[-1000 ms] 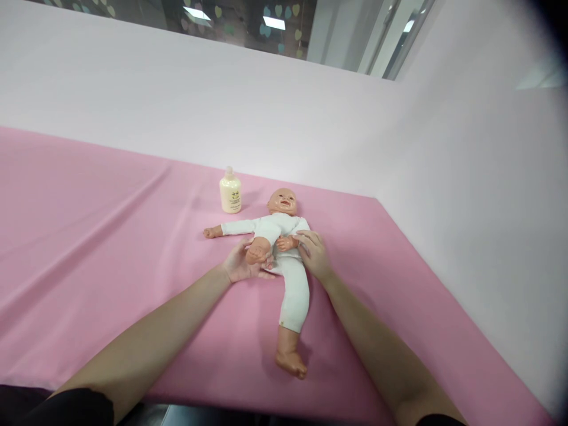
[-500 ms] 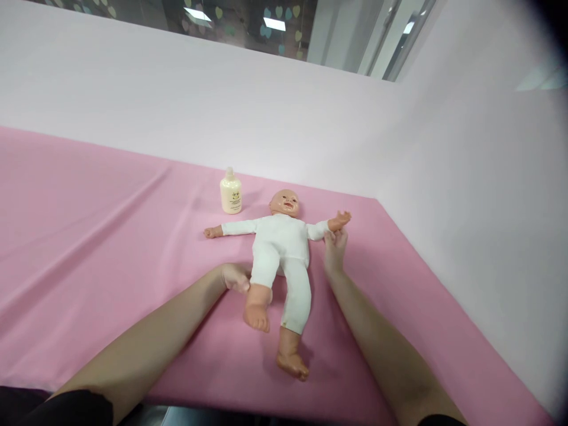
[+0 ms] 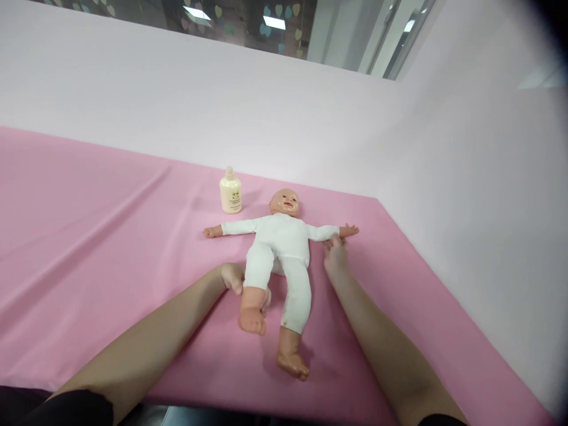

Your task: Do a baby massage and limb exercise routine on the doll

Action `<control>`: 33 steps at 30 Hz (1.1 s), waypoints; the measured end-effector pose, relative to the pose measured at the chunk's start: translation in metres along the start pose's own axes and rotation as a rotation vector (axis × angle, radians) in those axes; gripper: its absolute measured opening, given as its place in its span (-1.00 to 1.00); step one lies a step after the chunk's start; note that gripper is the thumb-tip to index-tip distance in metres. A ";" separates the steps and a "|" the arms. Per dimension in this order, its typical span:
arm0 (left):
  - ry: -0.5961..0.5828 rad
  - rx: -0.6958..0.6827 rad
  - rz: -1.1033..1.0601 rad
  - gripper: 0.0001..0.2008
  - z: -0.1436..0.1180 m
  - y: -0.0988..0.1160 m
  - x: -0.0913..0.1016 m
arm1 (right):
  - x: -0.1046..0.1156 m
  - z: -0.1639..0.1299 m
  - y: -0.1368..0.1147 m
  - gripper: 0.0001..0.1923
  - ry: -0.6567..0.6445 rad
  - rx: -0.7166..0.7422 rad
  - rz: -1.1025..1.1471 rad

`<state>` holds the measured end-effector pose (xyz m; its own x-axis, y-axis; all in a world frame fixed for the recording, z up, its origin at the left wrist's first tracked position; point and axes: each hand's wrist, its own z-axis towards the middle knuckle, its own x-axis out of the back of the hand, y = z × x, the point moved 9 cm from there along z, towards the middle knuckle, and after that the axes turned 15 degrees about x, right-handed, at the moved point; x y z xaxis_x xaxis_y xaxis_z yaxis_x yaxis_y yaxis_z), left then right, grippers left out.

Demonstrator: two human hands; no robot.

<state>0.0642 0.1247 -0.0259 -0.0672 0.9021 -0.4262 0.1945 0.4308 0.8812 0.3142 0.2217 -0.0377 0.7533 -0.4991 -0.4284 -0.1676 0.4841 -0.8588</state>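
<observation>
Since the frame 1.0 s ago, the doll's leg [image 3: 257, 269] on the left side has swung from its belly toward the near edge, and the arm [image 3: 323, 232] on the right side, then folded across the front, has swung outward; against 0.5 s ago, that arm sits a little lower. At the lower part of that leg, the left hand [image 3: 231, 277] is closed around it, thumb on the outer side and fingertips showing on the inner side. Curled fingers of the right hand [image 3: 336, 259] meet the sleeve just short of the small wrist; I cannot tell whether they grip it or only touch. Between the 2 hands, the doll [image 3: 286, 234] lies face up in white clothes, head away from the person. As for progress, I judge the fold of limbs undone: both arms are spread and the belly is uncovered. The held leg looks slightly raised and bent, while the other leg [image 3: 297, 296] rests straight, so these 2 do not match; whether anything more is left, the pictures do not show. Beyond the far arm, a cream bottle [image 3: 231, 195] stands upright near the head, apart from both hands. All this is on the pink-covered desk [image 3: 110, 248], with a white wall [image 3: 199, 100] behind.
</observation>
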 end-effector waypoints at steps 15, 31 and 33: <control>0.124 -0.269 -0.446 -0.53 -0.002 0.017 0.027 | -0.075 -0.062 -0.061 -0.70 -0.803 0.892 -0.593; -0.108 -0.149 -0.264 -0.50 0.001 0.009 -0.003 | -0.059 -0.038 -0.047 -0.60 -0.581 0.554 -0.403; -0.112 -0.086 -0.168 -0.49 0.002 0.001 -0.009 | -0.048 -0.027 -0.039 -0.52 -0.436 0.410 -0.276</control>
<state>0.0671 0.1167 -0.0211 0.0181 0.8111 -0.5846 0.1047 0.5800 0.8079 0.2679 0.2077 0.0084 0.9368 -0.3493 0.0195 0.2598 0.6572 -0.7075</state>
